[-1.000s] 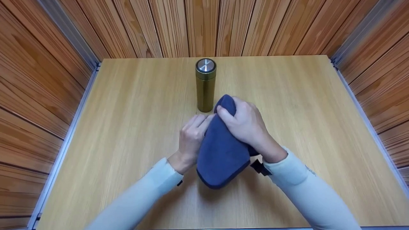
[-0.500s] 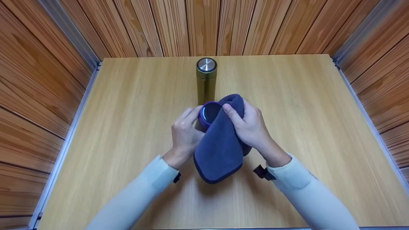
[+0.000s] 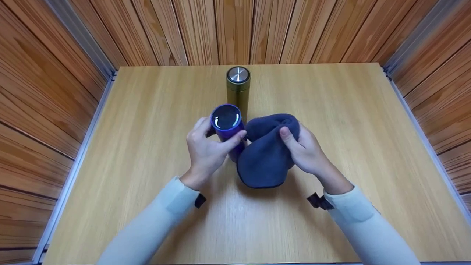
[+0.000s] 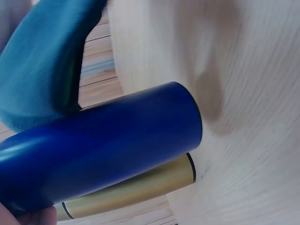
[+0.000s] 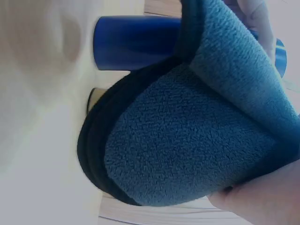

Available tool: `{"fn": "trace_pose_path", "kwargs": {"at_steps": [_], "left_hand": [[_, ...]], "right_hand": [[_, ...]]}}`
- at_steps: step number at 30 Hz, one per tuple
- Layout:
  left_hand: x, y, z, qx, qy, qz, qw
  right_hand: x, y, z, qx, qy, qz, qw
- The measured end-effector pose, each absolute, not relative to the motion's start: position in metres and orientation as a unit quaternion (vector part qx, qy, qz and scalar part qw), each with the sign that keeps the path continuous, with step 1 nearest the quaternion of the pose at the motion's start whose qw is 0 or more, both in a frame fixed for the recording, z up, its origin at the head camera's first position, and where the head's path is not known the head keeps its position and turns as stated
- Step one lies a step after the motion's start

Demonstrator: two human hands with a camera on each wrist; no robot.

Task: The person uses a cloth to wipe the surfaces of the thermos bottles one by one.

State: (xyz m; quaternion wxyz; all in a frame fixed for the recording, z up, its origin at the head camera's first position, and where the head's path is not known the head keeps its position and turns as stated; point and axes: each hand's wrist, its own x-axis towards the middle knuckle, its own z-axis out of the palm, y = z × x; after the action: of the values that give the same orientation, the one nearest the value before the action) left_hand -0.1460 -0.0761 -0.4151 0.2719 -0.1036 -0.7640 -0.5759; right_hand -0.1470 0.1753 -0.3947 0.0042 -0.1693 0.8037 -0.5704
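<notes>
My left hand (image 3: 206, 149) grips a blue-purple thermos bottle (image 3: 226, 123) near its top, thumb on the near side and fingers behind. In the left wrist view the blue bottle (image 4: 117, 136) is held above the table, its dark-edged base visible. A folded dark blue towel (image 3: 266, 154) hangs from my right hand (image 3: 307, 149), pinched between thumb and fingers; it sits just right of the bottle. The right wrist view shows the fuzzy towel (image 5: 187, 136) in front of part of the bottle (image 5: 136, 42).
Behind the hands an olive-gold thermos bottle (image 3: 238, 88) with a silver lid stands upright on the wooden table (image 3: 162, 110). Wood-plank walls (image 3: 235, 33) rise at the back and both sides.
The blue bottle, hidden behind the towel a second ago, has come into view and moved left with the left hand. My right hand has shifted right with the towel.
</notes>
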Motion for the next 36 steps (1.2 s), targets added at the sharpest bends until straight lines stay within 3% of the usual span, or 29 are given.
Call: {"fn": "trace_pose_path", "kwargs": {"at_steps": [5,21,36], "left_hand": [[-0.145,-0.079,-0.412,-0.065,-0.738,-0.623,0.251],[-0.144,-0.091,-0.409,-0.08,-0.657,-0.714,0.229],[-0.145,-0.098,-0.409,-0.001,-0.539,-0.817,0.203]], "right_hand": [[-0.145,0.182,-0.403,-0.174,0.799,-0.575,0.011],[-0.142,0.186,-0.419,-0.162,0.772,-0.614,0.02],[-0.141,0.189,-0.42,-0.126,0.801,-0.585,-0.011]]}}
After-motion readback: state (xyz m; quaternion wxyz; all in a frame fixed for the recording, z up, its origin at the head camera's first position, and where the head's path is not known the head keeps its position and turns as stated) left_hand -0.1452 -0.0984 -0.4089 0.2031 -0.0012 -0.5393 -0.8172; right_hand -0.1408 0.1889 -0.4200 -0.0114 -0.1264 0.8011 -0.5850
